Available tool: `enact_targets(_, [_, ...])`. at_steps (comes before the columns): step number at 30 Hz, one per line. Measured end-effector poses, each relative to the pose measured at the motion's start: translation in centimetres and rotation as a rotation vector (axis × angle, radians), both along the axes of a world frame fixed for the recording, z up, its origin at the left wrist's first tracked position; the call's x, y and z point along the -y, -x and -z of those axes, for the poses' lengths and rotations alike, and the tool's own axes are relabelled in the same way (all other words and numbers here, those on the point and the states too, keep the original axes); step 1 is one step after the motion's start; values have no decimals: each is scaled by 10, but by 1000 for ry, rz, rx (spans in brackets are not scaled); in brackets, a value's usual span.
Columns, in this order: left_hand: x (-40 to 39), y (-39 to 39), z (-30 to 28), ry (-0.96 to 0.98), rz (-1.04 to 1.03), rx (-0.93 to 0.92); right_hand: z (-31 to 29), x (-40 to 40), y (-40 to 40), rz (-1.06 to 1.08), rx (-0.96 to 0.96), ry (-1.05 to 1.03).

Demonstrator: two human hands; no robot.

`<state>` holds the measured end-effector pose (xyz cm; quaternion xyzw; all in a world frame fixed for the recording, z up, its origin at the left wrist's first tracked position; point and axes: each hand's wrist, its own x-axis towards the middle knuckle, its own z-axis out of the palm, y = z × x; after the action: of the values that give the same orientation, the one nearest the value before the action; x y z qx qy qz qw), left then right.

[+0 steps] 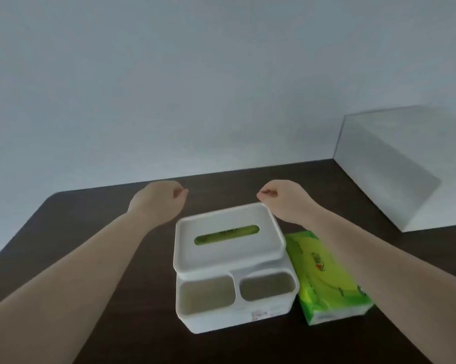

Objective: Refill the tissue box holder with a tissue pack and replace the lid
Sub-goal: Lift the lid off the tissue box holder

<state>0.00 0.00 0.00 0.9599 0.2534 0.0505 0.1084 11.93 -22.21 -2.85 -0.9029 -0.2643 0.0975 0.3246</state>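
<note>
White plastic is what you see first: a white plastic tissue box holder [234, 295] sits in the middle of the dark brown bench [90, 232]. It has two small empty cups at the front. On top sits its white flat lid with a long slot [228, 245]. Green shows through the slot, so a pack seems to be inside. The lid looks a bit crooked, pushed toward the back and hanging over the left side, so I think it is not pressed down all the way.

Another green plastic tissue pack [326, 279] lies flat on the bench, touching the holder's right side.

Both hands hover at the far end of the holder. The left hand [159, 199] is curled in a loose fist and holds nothing; it is a little way from the lid. The right hand [282, 199] is curled too, with an empty grip, just above the lid's back right corner. I cannot tell if it touches the lid.

To do this step well, each hand should take one short end of the lid, line its edges up with the holder, and push down evenly.

A big pale grey box [405, 166] stands at the back right.
</note>
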Motion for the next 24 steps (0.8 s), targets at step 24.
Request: enact_targets(24, [44,75,36,975,-365,638,-4,31,91,285,38,-363])
